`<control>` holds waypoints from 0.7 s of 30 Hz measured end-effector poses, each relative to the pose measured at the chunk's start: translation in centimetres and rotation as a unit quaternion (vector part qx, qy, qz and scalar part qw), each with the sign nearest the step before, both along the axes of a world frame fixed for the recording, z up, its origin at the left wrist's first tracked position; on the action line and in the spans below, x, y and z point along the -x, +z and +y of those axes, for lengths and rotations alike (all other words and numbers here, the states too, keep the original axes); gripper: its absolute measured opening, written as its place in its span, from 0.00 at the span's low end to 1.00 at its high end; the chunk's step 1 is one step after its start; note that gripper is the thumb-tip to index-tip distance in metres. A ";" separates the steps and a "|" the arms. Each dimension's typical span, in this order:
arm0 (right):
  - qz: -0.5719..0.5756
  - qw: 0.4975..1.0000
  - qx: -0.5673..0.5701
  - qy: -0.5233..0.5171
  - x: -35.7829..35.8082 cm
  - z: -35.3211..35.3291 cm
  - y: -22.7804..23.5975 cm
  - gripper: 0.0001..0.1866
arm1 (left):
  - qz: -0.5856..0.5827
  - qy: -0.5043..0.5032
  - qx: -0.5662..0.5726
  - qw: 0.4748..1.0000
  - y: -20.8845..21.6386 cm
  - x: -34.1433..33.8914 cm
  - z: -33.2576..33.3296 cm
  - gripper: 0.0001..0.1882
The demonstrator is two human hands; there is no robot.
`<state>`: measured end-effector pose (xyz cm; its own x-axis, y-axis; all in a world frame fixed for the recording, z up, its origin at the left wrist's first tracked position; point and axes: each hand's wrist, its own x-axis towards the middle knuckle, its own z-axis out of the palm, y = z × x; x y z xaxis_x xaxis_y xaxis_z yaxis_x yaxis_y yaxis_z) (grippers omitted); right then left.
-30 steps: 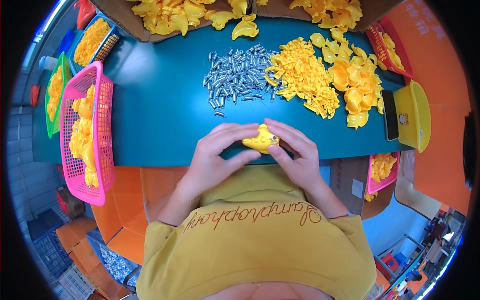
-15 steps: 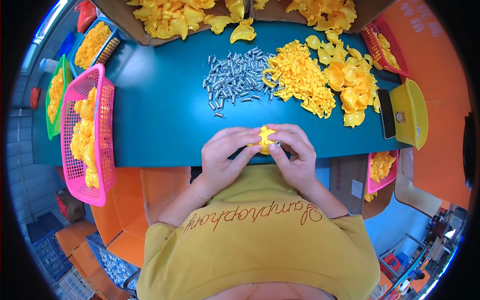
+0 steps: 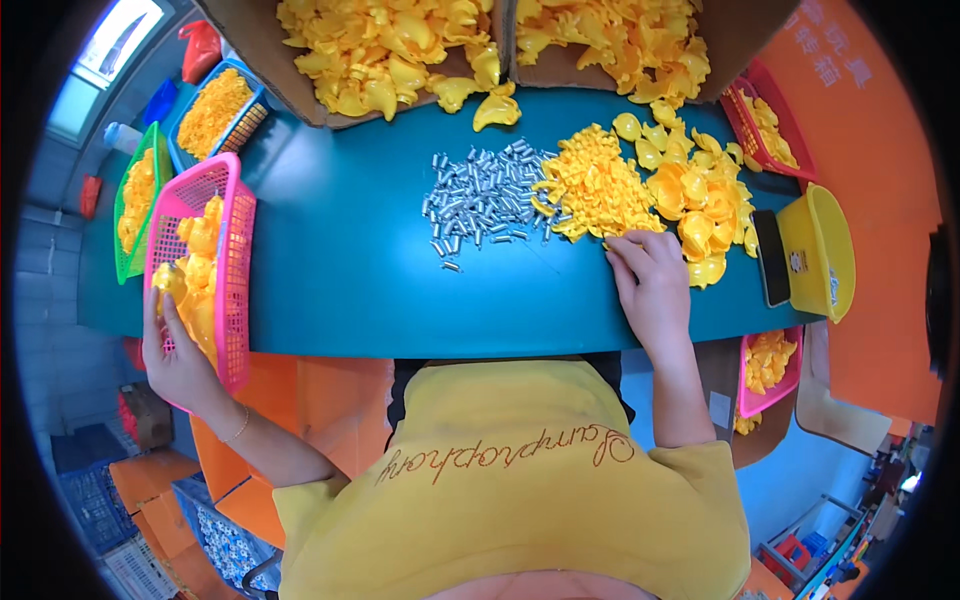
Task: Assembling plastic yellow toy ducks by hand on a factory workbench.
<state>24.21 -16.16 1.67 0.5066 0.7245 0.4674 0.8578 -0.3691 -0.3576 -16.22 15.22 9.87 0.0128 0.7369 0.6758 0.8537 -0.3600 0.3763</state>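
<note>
At the far left, my left hand (image 3: 180, 355) reaches into a long pink mesh basket (image 3: 238, 265) that holds glossy yellow plastic pieces. Its fingers are stretched out and apart, their tips against a rounded yellow piece (image 3: 170, 280). Right of centre, my right hand (image 3: 652, 285) rests with bent fingers at the near edge of a heap of small yellow plastic parts (image 3: 598, 185); its fingertips are together, and whatever they pinch is hidden. Left of that heap lies a spread of small metal springs (image 3: 487, 195). Larger, curved yellow shells (image 3: 705, 200) are piled just beyond the right hand.
Cardboard boxes (image 3: 505, 60) of yellow shells stand at the back. A dark phone-like slab (image 3: 771, 258) and a yellow bin (image 3: 825, 250) are at the right, with a red basket (image 3: 765, 125) behind. Green (image 3: 135, 215) and blue (image 3: 245, 120) baskets line the left.
My hands were together at the front edge around a yellow piece with a spring. They have parted: the left to the pink basket, the right to the small-parts heap. The view has tilted slightly upward.
</note>
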 end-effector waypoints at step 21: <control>0.320 0.935 -0.106 0.112 5.2 1.0 -0.9 0.06 | 0.167 -0.614 0.047 0.770 -5.2 -32.6 1.2 0.15</control>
<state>19.02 -15.16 0.77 0.5781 0.7715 0.2655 0.4908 -0.0689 -0.8685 16.40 16.44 4.72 0.9008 0.0763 0.4275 -0.0530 -0.9578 0.2826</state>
